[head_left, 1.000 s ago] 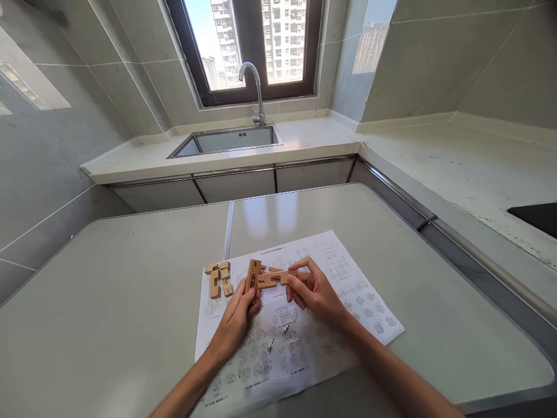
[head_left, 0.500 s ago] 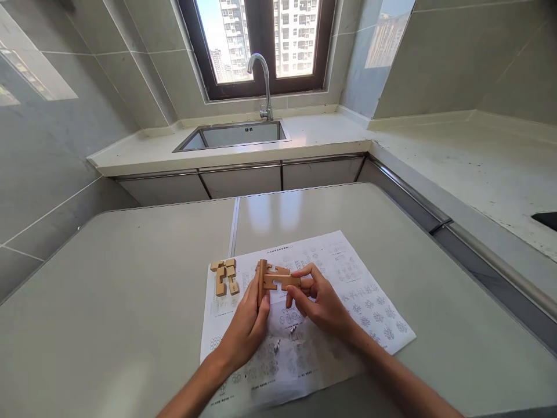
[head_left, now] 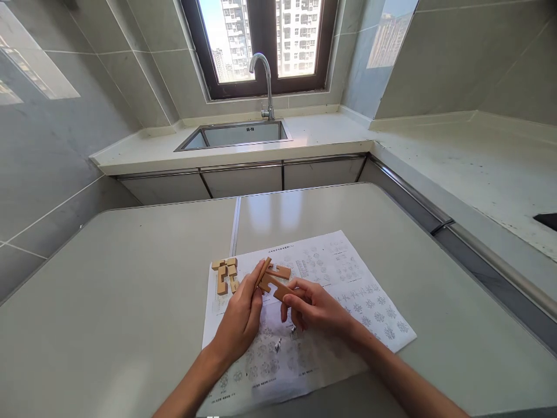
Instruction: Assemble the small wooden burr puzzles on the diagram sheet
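The notched wooden pieces (head_left: 273,281) were held just above the instruction sheet (head_left: 331,273), near the middle of the table (head_left: 130,290). The left hand (head_left: 241,316) was closed on the upright bar, fingers pinched along it. The right hand (head_left: 315,307) gripped the crossing piece by its near end, fingers curled. Compared with half a second earlier, the crossing piece had tilted from level to a downward slant toward the right hand, and that hand had dropped closer to the sheet; the joint appeared to be under adjustment, not seated. A second cluster of wooden blocks (head_left: 226,275) lay untouched at the sheet's far-left corner. Beyond the table's far edge stood a sink (head_left: 237,134), a tap (head_left: 264,81) and a window (head_left: 261,40).
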A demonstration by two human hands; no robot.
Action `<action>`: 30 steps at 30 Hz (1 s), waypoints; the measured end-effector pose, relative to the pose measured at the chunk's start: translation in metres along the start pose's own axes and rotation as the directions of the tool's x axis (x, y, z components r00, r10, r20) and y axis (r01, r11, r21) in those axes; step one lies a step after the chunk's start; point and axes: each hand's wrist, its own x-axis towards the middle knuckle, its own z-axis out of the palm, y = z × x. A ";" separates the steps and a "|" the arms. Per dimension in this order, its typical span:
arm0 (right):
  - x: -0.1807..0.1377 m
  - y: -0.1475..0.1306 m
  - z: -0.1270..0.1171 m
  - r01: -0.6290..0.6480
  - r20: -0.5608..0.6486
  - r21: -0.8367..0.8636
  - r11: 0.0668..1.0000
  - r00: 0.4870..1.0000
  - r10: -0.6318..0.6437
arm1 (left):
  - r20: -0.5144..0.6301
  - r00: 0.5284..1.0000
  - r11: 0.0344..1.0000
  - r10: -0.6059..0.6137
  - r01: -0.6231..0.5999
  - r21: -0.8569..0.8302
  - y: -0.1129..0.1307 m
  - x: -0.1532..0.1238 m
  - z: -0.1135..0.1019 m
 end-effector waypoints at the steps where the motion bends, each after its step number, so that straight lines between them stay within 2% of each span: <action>1: -0.001 0.001 0.000 -0.004 -0.005 -0.010 1.000 1.000 0.004 | 0.005 1.000 1.000 0.003 -0.003 0.016 0.000 -0.001 -0.001; 9: -0.002 0.005 0.002 -0.007 -0.026 -0.027 1.000 1.000 0.006 | 0.024 1.000 0.996 -0.010 0.008 0.084 0.006 -0.002 -0.007; 15: -0.003 0.003 0.002 -0.046 -0.004 0.026 0.999 0.999 0.046 | 0.115 0.993 0.989 -0.039 0.022 0.143 -0.001 -0.002 -0.013; 21: -0.003 0.004 0.009 -0.024 -0.064 0.020 1.000 0.998 0.025 | 0.084 0.991 0.981 -0.103 0.088 0.174 0.002 -0.004 -0.006; 24: -0.004 0.004 0.008 -0.027 -0.057 0.016 1.000 0.998 0.028 | 0.100 0.991 0.984 -0.093 0.076 0.160 0.003 -0.004 -0.006; 30: -0.006 0.001 0.006 -0.037 -0.001 -0.043 0.998 0.999 0.037 | 0.127 0.992 0.994 0.001 -0.015 0.107 0.001 -0.001 -0.016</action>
